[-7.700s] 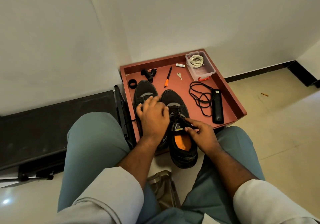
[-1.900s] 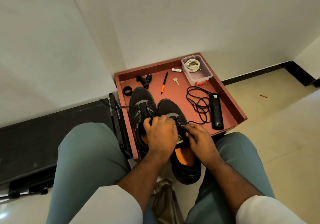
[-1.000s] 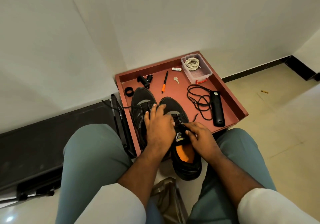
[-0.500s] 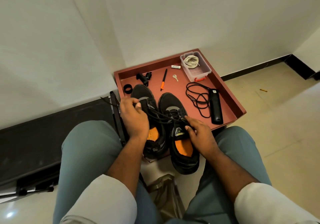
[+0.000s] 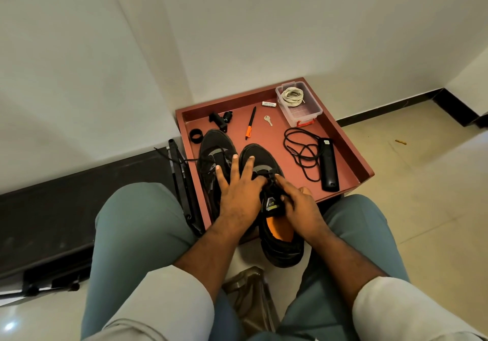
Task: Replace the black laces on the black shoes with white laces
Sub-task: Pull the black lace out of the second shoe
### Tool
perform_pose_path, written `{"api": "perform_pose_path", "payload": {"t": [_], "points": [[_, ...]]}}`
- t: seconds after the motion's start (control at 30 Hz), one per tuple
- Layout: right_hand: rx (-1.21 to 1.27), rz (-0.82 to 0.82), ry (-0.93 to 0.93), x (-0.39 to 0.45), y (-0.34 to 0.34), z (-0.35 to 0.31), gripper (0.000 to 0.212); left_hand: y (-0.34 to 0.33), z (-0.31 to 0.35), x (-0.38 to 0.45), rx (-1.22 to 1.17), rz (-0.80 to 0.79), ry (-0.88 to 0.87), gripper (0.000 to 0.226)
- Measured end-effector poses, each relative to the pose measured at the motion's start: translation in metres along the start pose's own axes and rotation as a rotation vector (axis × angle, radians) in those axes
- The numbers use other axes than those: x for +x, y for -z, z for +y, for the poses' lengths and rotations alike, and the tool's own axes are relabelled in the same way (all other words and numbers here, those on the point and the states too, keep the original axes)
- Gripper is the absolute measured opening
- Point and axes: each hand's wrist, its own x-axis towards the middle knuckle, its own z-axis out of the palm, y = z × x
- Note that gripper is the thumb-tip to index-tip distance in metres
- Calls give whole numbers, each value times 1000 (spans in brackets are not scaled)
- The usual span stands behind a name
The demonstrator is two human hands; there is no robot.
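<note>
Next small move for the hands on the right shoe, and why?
Probably pull the black lace out of the next eyelet. The right hand pinches by the tongue of the right shoe; the left hand lies flat, steadying both shoes. White laces sit unused in their box.

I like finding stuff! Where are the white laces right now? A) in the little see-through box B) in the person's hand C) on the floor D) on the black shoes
A: the white laces lie coiled inside the clear plastic box at the far corner of the red tray.
</note>
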Motion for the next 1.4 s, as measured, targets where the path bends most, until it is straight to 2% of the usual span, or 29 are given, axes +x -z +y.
{"api": "perform_pose_path", "payload": {"t": [0.1, 0.17, 0.23, 0.33, 0.43, 0.5, 0.57, 0.6, 0.63, 0.73, 0.8, 0.87, 1.0, 1.07, 1.13, 1.23, 1.3, 1.33, 1.4], "points": [[-9, -2, -23, 0, 1, 0, 58, 4, -2, -1, -24, 99, -2, 24], [-10, -3, -26, -1, 2, -2, 57, 2, -7, 1, -145, 210, 62, 21], [-53, -13, 46, -1, 1, -4, 57, 0, -10, -1, -276, 314, 151, 17], [-169, -39, 159, -1, -2, -6, 60, -3, -9, -3, -312, 410, 199, 15], [-213, -48, 106, 0, 1, -5, 59, 17, -22, 4, -421, 530, 462, 10], [-230, -47, 109, 0, 2, -4, 60, 41, -43, 12, -596, 638, 656, 17], [-224, -41, 131, 0, -1, -4, 60, 57, -60, 13, -685, 677, 737, 48], [-209, -32, 137, 1, -3, -4, 59, 60, -62, 11, -677, 639, 710, 63], [-195, -21, 135, 3, -5, -4, 57, 59, -59, 8, -680, 569, 627, 64], [-177, 18, 95, 14, -9, -8, 51, 44, -29, -5, -691, 191, 334, 15], [-204, 30, 117, 20, -9, -11, 47, 29, -12, -8, -585, -7, 277, 19], [-236, 30, 163, 22, -11, -14, 41, 18, -4, -7, -511, -116, 284, 26], [-305, 23, 192, 28, -18, -15, 25, 17, -7, 0, -562, -193, 309, 23], [-161, 54, 218, 29, -21, -12, 13, 19, -10, 0, -658, -197, 326, 19], [123, 117, 149, 30, -21, -10, 6, 20, -13, -1, -735, -198, 346, 14], [793, 331, -266, 35, -16, -9, 17, 19, -18, -1, -819, -214, 369, 9], [1105, 370, -468, 36, -13, -7, 17, 18, -19, 1, -859, -216, 382, 8], [1097, 351, -491, 35, -12, -5, 15, 17, -19, 1, -869, -212, 383, 7], [787, 300, -392, 28, -7, -6, 23, 14, -19, 2, -880, -196, 378, 7]]}}
